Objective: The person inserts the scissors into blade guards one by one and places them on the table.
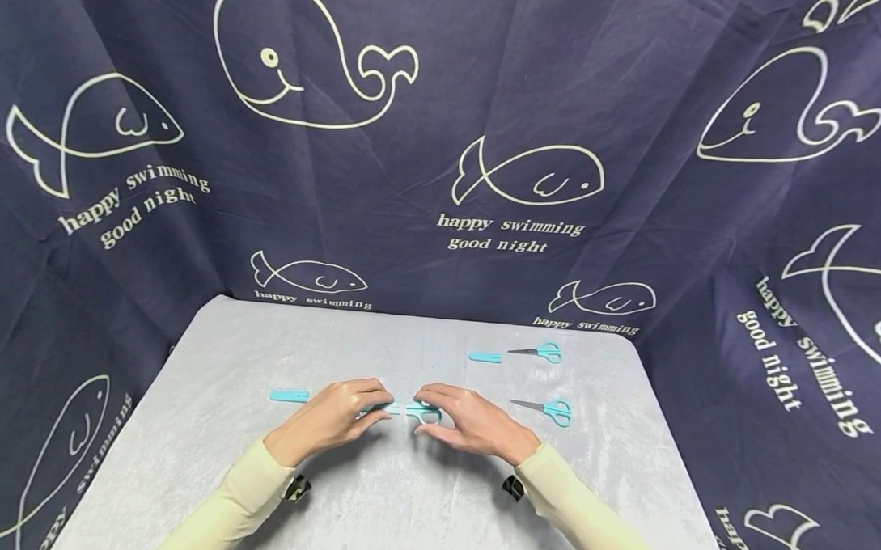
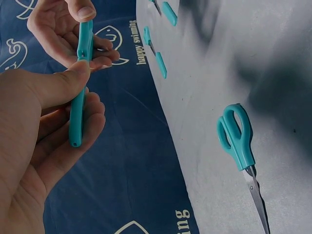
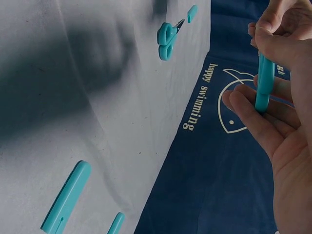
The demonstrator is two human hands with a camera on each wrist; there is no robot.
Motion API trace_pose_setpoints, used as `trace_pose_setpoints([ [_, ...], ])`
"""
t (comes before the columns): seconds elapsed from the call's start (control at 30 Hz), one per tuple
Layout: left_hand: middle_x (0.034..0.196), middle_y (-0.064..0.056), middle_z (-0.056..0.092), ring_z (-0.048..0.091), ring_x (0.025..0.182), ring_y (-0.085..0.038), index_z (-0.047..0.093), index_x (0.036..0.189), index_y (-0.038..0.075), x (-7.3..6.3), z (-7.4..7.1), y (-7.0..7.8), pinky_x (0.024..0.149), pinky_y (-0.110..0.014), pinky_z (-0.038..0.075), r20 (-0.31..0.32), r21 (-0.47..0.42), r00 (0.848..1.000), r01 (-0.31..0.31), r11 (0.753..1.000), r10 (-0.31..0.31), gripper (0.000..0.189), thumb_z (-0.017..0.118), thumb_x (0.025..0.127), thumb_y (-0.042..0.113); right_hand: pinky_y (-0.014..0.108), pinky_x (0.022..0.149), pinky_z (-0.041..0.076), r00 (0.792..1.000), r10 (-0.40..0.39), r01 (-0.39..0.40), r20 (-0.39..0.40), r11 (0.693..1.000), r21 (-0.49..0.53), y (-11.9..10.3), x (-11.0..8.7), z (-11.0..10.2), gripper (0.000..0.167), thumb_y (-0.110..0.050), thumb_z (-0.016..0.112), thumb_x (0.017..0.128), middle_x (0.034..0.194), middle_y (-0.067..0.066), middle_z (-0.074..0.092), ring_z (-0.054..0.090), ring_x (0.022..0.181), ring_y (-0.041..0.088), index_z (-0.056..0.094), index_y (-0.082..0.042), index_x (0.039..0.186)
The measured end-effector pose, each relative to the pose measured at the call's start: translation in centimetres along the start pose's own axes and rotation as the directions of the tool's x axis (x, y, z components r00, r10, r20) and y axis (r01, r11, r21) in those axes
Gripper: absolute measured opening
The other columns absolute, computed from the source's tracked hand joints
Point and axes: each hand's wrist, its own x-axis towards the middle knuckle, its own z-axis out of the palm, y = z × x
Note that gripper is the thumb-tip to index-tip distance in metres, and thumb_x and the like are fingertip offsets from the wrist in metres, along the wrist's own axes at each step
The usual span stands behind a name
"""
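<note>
My left hand (image 1: 336,409) pinches a turquoise blade cover (image 2: 76,122) between thumb and fingers. My right hand (image 1: 473,422) grips the handles of turquoise scissors (image 3: 265,75), facing the left hand. Cover and handles line up end to end, with a thin gap between them in the head view; the blades are hidden. Both are held up off the table. Beneath the left hand, uncapped scissors (image 2: 236,136) lie on the table, hidden in the head view. A loose cover (image 3: 68,195) below the right hand is likewise hidden there.
On the grey table (image 1: 432,501), a cover (image 1: 288,396) lies at left. At right are two uncapped scissors, the far pair (image 1: 549,353) and the near pair (image 1: 556,412), with a cover (image 1: 485,357) beside the far pair. A dark blue printed curtain (image 1: 400,184) surrounds the back and sides.
</note>
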Motion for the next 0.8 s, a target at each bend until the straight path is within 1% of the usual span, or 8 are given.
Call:
trace_pose_setpoints([
  [0.17, 0.095, 0.003, 0.072, 0.071, 0.080, -0.009, 0.079, 0.105, 0.008, 0.05, -0.08, 0.05, 0.075, -0.020, 0.061, -0.004, -0.004, 1.000, -0.002, 1.000, 0.002, 0.021, 0.089, 0.088, 0.015, 0.027, 0.098, 0.058, 1.000, 0.001, -0.001, 0.001, 1.000, 0.000, 0.00, 0.06, 0.05, 0.036, -0.031, 0.074, 0.104, 0.129, 0.002, 0.070, 0.069, 0.111, 0.010, 0.068, -0.007, 0.131],
  [0.43, 0.096, 0.003, 0.072, 0.071, 0.081, -0.009, 0.078, 0.104, 0.008, 0.02, 0.06, -0.05, 0.075, -0.022, 0.061, -0.007, -0.003, 1.000, -0.003, 1.000, 0.003, 0.023, 0.091, 0.086, 0.012, 0.029, 0.099, 0.059, 1.000, -0.020, 0.020, -0.012, 1.000, 0.004, -0.16, 0.12, -0.09, 0.037, -0.030, 0.073, 0.105, 0.130, 0.005, 0.070, 0.070, 0.113, 0.013, 0.068, -0.004, 0.131],
  [0.57, 0.095, 0.003, 0.072, 0.070, 0.080, -0.009, 0.078, 0.104, 0.008, 0.14, 0.03, 0.01, 0.074, -0.022, 0.061, -0.008, -0.003, 1.000, -0.004, 1.000, 0.004, 0.023, 0.091, 0.085, 0.011, 0.029, 0.099, 0.059, 1.000, -0.016, 0.016, -0.012, 1.000, 0.009, -0.17, 0.14, -0.11, 0.037, -0.030, 0.072, 0.105, 0.131, 0.005, 0.070, 0.070, 0.113, 0.014, 0.068, -0.004, 0.131],
  [0.8, 0.095, 0.004, 0.071, 0.070, 0.080, -0.009, 0.078, 0.104, 0.008, 0.14, 0.06, 0.04, 0.073, -0.022, 0.061, -0.011, -0.004, 1.000, -0.004, 1.000, 0.004, 0.022, 0.091, 0.087, 0.013, 0.029, 0.103, 0.057, 1.000, 0.002, -0.002, -0.004, 1.000, 0.001, -0.11, 0.06, 0.05, 0.039, -0.031, 0.072, 0.105, 0.133, 0.005, 0.069, 0.069, 0.118, 0.015, 0.067, -0.005, 0.134],
])
